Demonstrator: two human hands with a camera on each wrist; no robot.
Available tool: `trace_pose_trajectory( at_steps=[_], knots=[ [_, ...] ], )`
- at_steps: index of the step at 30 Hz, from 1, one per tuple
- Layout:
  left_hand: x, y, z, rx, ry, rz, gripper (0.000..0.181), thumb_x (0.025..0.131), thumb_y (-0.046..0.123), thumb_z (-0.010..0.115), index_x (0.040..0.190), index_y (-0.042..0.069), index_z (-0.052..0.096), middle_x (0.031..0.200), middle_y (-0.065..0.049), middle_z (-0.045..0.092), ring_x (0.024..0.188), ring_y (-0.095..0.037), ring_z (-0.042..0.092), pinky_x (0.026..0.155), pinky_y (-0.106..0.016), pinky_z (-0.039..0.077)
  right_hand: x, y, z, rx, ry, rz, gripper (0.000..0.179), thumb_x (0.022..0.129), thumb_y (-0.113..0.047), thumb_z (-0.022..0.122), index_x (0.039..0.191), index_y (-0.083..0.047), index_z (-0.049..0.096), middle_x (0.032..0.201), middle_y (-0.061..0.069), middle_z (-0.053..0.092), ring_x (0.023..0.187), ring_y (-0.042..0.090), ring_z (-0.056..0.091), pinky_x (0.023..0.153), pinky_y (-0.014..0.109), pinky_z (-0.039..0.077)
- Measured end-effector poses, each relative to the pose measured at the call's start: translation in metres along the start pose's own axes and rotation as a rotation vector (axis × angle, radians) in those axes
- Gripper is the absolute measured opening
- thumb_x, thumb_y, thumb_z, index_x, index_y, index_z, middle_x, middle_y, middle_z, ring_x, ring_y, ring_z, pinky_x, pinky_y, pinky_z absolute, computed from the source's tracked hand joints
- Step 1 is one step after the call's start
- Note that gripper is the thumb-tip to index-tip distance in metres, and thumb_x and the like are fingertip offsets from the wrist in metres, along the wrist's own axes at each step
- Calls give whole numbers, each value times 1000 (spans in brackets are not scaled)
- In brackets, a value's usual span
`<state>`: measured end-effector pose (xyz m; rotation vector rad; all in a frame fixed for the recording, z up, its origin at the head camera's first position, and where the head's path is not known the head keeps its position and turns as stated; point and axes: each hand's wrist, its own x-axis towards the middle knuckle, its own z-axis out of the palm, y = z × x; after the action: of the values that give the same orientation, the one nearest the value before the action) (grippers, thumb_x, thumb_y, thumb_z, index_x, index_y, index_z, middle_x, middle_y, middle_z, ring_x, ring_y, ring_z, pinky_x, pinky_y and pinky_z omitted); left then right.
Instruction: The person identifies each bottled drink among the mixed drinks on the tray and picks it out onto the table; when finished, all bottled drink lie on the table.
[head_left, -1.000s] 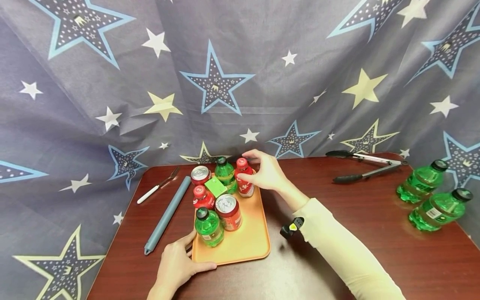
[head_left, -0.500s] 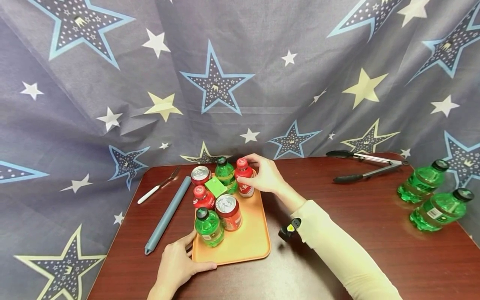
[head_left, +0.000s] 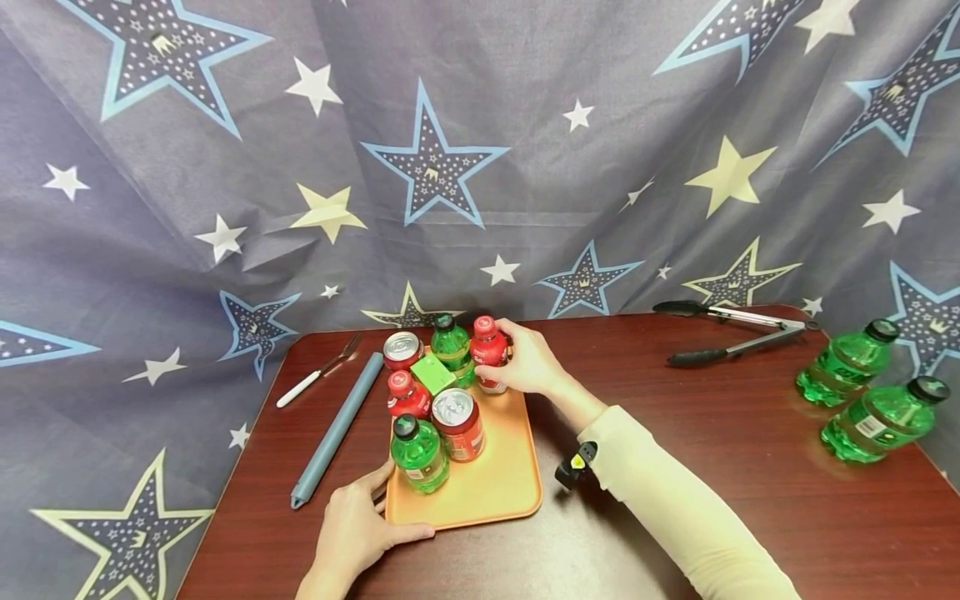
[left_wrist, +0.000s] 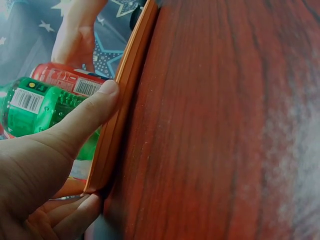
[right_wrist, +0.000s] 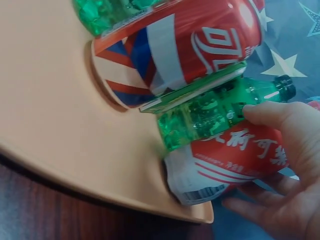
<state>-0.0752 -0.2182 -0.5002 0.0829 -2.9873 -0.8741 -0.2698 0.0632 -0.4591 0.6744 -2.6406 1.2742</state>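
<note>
Orange, the tray is resting on the table with the left hand gripping its near left corner, thumb lying along the near edge, while a green bottle is standing just inside those fingers and a red can just beyond it. The right hand is curving its fingers round a red bottle at the tray's far right corner, its thumb crossing the front, and another green bottle is standing just left of that thumb.

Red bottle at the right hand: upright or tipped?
Upright: the red bottle stands cap up, base on the orange tray.
</note>
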Motion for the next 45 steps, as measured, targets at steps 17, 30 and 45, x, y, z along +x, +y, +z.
trace_pose_trajectory(
  at_steps=[17, 30, 45],
  knots=[
    [1, 4, 3, -5, 12, 28, 123, 46, 75, 97, 144, 6, 67, 135, -10, 75, 117, -31, 76, 91, -46, 65, -7, 13, 5, 6, -9, 17, 57, 79, -23, 94, 126, -9, 65, 109, 9, 77, 96, 25, 72, 88, 38, 62],
    [1, 4, 1, 1, -15, -4, 126, 48, 78, 95, 147, 7, 64, 138, -11, 74, 121, -33, 74, 94, -47, 64, -5, 11, -18, -17, 77, 3, 57, 78, -26, 95, 125, -9, 67, 108, 9, 78, 94, 25, 75, 86, 41, 63],
    [2, 1, -1, -12, -28, -21, 127, 49, 78, 95, 149, 6, 62, 140, -13, 72, 122, -33, 73, 93, -45, 64, -8, 9, -75, -85, 170, 23, 61, 76, -27, 96, 127, -7, 68, 111, 13, 79, 97, 30, 75, 86, 46, 62]
  ],
)
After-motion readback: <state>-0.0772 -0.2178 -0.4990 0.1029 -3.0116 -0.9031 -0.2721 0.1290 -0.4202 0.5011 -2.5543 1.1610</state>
